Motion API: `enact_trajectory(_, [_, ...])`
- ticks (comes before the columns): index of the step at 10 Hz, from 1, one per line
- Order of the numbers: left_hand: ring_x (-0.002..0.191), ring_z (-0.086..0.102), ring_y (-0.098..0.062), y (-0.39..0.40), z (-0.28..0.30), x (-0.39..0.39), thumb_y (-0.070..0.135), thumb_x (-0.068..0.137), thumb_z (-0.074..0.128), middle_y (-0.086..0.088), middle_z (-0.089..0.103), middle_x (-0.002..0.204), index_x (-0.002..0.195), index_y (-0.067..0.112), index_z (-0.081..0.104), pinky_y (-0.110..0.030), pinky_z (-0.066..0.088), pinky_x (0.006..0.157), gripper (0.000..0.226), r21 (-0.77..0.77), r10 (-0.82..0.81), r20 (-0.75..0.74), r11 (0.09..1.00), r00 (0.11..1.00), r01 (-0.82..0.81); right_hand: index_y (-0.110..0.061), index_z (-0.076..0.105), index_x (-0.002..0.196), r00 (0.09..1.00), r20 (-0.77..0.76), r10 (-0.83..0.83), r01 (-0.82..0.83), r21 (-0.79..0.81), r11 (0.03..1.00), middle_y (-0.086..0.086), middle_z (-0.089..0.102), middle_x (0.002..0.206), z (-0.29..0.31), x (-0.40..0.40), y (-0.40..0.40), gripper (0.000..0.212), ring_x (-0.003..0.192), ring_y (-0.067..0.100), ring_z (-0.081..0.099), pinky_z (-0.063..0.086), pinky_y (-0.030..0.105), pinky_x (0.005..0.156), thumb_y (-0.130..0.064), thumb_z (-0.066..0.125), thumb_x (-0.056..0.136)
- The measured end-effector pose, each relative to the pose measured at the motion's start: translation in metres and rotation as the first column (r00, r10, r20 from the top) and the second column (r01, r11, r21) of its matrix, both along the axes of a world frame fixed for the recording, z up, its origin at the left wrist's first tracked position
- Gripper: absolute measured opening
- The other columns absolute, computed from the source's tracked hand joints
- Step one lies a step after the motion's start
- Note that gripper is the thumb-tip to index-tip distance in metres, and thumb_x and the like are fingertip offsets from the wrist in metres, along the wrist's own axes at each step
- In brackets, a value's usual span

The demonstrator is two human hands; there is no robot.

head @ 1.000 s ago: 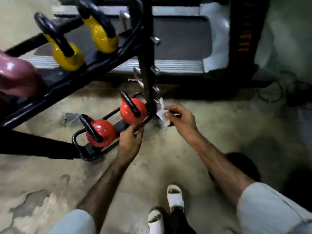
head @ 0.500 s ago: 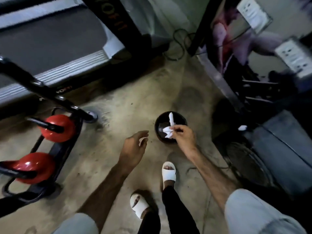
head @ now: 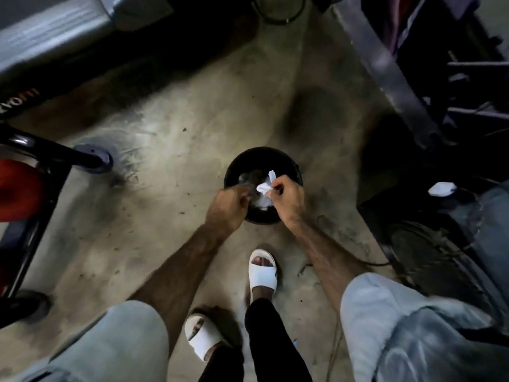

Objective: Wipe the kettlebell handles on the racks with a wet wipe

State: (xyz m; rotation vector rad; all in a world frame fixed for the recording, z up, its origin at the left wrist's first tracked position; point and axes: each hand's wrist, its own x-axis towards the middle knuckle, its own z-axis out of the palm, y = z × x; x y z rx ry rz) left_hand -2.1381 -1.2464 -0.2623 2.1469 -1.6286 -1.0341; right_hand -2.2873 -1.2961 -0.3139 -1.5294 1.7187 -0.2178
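A small black bin (head: 286, 164) stands on the concrete floor just ahead of my feet. Over its opening my right hand (head: 286, 199) pinches a crumpled white wet wipe (head: 265, 186). My left hand (head: 227, 209) is at the bin's near-left rim with its fingers curled over the edge; what they hold inside is hidden. A red kettlebell (head: 16, 194) shows blurred at the far left, sitting on the black rack (head: 49, 153). Neither hand is near it.
The rack's round foot (head: 95, 159) rests on the floor left of the bin. A treadmill (head: 49, 31) fills the top left. Dark machines and a metal beam (head: 391, 75) crowd the right side, with a white scrap (head: 442, 188) and a coiled cable (head: 278, 12).
My view has swung from the rack down to the bin. Both hands dropped onto the bin: the left, open in the air before, now curls at its rim, and the right still holds the wipe.
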Motion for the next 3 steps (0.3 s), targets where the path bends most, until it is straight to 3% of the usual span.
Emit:
enact_trajectory(2, [0.097,0.064,-0.037,-0.003,-0.034,0.003,0.011,0.086,0.053,-0.014,0.07,0.107,0.109,0.017,0.067,-0.042,0.053,0.083,0.027,0.105,0.042,0.033,0.993,0.999,-0.046,-0.021,0.071,0.1,0.985,-0.099,0.138,-0.134,0.046,0.99,0.006,0.065,0.11,-0.025,-0.004,-0.007,0.021,0.096,0.026,0.064,0.053,0.032,0.08,-0.009,0.062,0.085])
enact_trajectory(3, [0.099,0.065,-0.034,0.0,-0.023,0.009,0.014,0.084,0.054,-0.014,0.071,0.107,0.109,0.014,0.067,-0.041,0.053,0.086,0.027,0.08,0.1,0.023,0.992,0.995,-0.101,-0.024,0.07,0.102,0.987,-0.028,0.159,-0.159,0.018,0.987,0.002,0.066,0.11,-0.002,0.01,-0.013,0.024,0.097,0.021,0.065,0.054,0.03,0.083,-0.008,0.061,0.086])
